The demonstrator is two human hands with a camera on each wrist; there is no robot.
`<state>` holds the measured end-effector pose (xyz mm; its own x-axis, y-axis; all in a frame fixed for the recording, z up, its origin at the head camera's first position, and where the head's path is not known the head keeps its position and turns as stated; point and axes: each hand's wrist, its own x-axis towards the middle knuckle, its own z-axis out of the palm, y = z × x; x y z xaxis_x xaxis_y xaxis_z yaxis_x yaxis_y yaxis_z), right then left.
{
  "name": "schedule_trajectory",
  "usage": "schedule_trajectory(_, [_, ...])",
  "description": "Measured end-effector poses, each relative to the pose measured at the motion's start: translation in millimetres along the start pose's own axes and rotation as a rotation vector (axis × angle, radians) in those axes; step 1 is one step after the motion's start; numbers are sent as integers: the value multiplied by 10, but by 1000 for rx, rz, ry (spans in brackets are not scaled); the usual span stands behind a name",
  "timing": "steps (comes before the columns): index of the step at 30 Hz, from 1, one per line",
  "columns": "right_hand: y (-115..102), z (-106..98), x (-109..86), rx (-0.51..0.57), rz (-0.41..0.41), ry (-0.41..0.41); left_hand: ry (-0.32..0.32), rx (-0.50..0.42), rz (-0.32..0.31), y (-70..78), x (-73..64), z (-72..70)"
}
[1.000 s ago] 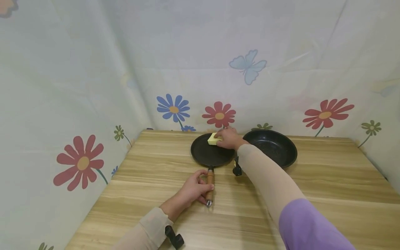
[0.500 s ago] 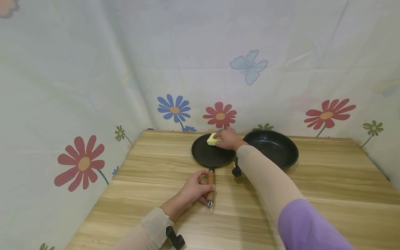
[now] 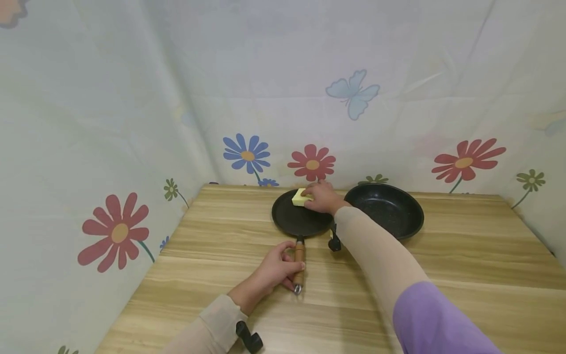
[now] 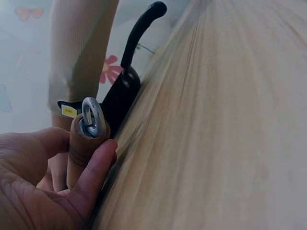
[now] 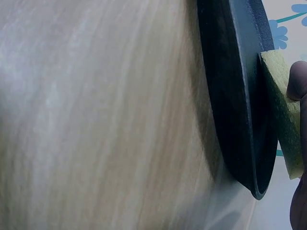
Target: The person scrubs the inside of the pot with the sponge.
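A flat black frying pan (image 3: 294,222) lies on the table with its wooden handle (image 3: 299,253) toward me. My left hand (image 3: 273,269) holds that handle between thumb and fingers. In the left wrist view the metal hanging ring (image 4: 93,117) sticks out at the handle's end. My right hand (image 3: 326,197) grips a pale yellow sponge (image 3: 299,197) at the far part of the pan. The right wrist view has the sponge (image 5: 279,110) tilted just inside the pan's rim (image 5: 247,105), one edge against the pan. Most right fingers are hidden there.
A deeper black frying pan (image 3: 391,211) stands just right of the flat one, partly behind my right forearm. Its black handle (image 4: 139,36) shows in the left wrist view. The wooden table (image 3: 212,246) ends at a flower-printed cloth (image 3: 274,98) behind and at both sides.
The sponge and right hand have shifted very slightly left over the flat pan. My left hand keeps its hold on the handle. The head view has drifted a little.
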<state>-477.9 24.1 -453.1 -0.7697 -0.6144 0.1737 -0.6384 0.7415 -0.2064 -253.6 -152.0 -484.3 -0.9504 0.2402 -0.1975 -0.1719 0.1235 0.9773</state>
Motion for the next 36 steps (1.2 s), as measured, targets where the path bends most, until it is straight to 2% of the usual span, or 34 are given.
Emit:
schedule_trajectory(12, [-26,13,21,-22,-9,4,8,8,1,36,-3,16])
schedule_trajectory(26, [-112,41,9,8,-36,14,7,11,2,28,-25,12])
schedule_trajectory(36, [-180,79,51,25,-38,27,9,25,-6,7,6,3])
